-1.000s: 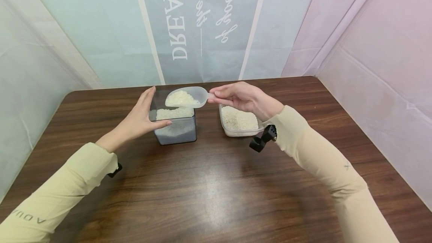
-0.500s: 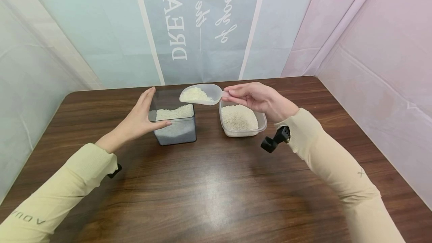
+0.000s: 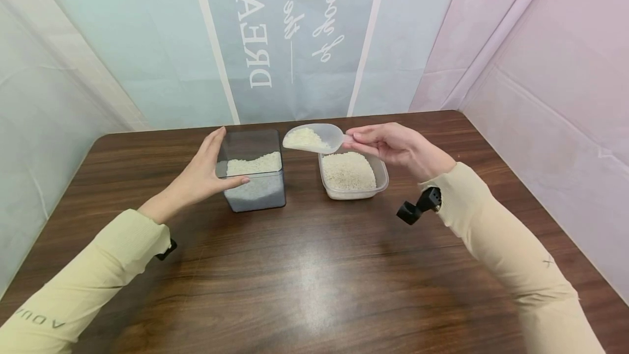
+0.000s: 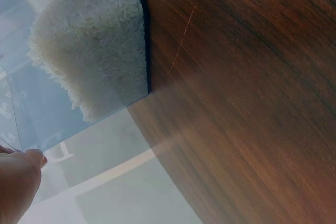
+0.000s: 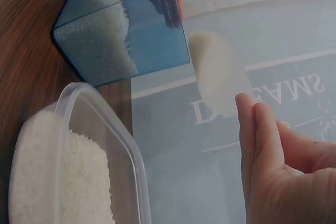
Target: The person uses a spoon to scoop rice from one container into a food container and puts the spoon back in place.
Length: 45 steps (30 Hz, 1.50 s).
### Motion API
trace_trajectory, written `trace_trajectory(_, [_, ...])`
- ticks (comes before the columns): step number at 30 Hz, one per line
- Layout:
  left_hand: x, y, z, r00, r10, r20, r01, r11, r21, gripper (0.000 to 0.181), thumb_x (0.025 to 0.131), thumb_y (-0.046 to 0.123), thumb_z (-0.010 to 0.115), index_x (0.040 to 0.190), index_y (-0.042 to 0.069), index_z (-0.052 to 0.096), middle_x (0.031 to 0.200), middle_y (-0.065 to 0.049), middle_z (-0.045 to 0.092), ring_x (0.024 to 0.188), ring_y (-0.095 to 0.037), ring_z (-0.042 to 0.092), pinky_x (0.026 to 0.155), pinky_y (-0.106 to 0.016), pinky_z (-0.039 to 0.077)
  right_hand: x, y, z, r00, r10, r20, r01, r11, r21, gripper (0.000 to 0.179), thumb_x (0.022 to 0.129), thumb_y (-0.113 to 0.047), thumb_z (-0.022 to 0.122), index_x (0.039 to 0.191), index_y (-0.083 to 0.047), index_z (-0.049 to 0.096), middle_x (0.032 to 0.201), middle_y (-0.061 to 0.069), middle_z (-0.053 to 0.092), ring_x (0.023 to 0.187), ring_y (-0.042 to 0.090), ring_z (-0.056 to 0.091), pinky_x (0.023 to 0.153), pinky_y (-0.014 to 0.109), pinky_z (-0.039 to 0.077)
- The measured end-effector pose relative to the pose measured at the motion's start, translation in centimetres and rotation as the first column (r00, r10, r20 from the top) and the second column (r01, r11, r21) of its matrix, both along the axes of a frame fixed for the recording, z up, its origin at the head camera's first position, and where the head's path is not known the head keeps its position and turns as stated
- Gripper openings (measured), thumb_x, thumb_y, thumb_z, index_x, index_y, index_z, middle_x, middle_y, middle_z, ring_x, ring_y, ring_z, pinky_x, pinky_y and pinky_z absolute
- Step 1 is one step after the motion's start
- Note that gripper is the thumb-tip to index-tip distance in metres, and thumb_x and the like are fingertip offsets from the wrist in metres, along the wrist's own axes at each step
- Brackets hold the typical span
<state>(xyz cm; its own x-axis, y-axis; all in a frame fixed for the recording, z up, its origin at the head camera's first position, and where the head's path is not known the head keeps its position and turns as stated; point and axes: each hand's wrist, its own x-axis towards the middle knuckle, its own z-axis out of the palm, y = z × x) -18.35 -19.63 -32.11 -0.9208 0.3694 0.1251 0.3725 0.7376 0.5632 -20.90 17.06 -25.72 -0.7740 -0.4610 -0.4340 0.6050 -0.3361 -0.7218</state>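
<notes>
In the head view my right hand pinches the handle of a clear plastic scoop. White rice lies in the scoop, which is held level above the far left corner of a shallow clear tub of rice. Left of it stands a tall see-through blue-grey container, partly filled with rice. My left hand spans that container's left side, thumb across the front rim and fingers toward the back. The right wrist view shows the scoop's underside, the container and the tub.
Both vessels stand toward the back of the dark wooden table. A printed fabric backdrop hangs behind it, with pale cloth along the right side. Black wrist cameras sit below both sleeves.
My right hand has carried the scoop of rice rightward, from over the blue-grey container to the clear tub's far left corner. My left hand and both vessels have stayed in place.
</notes>
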Motion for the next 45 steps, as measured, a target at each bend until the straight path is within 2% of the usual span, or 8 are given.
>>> trace_trajectory(12, [0.3,0.0,0.3,1.0,-0.02,0.01,0.02,1.0,-0.006,0.106,0.078,0.045,0.068,0.146,0.007,-0.004,0.15,-0.016,0.0,0.135,-0.036,0.013,0.1,-0.057,0.023,0.1,2.2,-0.5,1.0,-0.006,0.026,0.007,0.999,-0.038,0.017,0.089,0.013,0.045,0.094,0.011,0.061,0.089,0.027,0.063,0.083,0.031,0.066,0.081,0.025,0.048])
trace_trajectory(19, [0.2,0.0,0.3,1.0,-0.017,0.004,0.017,1.0,-0.007,0.107,0.077,0.045,0.069,0.147,0.008,-0.004,0.15,-0.015,0.001,0.135,-0.036,0.013,0.1,-0.057,0.023,0.2,3.4,-0.8,0.998,-0.051,0.025,0.051,0.999,0.002,0.018,0.089,0.013,0.045,0.093,0.01,0.062,0.089,0.025,0.063,0.083,0.031,0.066,0.082,0.025,0.048])
trace_trajectory(26, [0.1,0.0,0.1,1.0,-0.013,0.0,0.013,1.0,-0.002,0.107,0.077,0.045,0.068,0.147,0.007,-0.003,0.15,-0.015,0.001,0.135,-0.035,0.013,0.101,-0.057,0.022,0.4,4.8,-1.3,1.0,0.009,0.023,-0.008,0.998,-0.056,0.021,0.09,0.013,0.04,0.095,0.011,0.061,0.092,0.025,0.064,0.086,0.03,0.065,0.083,0.026,0.048])
trace_trajectory(36, [0.0,0.1,0.1,1.0,0.0,0.01,0.0,1.0,0.003,0.107,0.076,0.044,0.069,0.147,0.008,-0.002,0.15,-0.014,0.002,0.135,-0.034,0.013,0.102,-0.055,0.022,0.9,6.0,-1.9,1.0,0.015,0.018,-0.015,1.0,0.023,0.023,0.091,0.012,0.039,0.093,0.01,0.062,0.09,0.023,0.064,0.085,0.028,0.066,0.083,0.023,0.047])
trace_trajectory(45, [0.0,0.0,0.2,1.0,-0.006,0.008,0.006,1.0,-0.004,0.107,0.077,0.045,0.069,0.147,0.007,-0.003,0.15,-0.014,0.001,0.135,-0.035,0.013,0.101,-0.056,0.022,1.0,7.0,-2.6,0.998,0.058,0.02,-0.059,0.998,0.02,0.023,0.092,0.01,0.038,0.095,0.01,0.061,0.092,0.023,0.064,0.087,0.026,0.066,0.083,0.023,0.047])
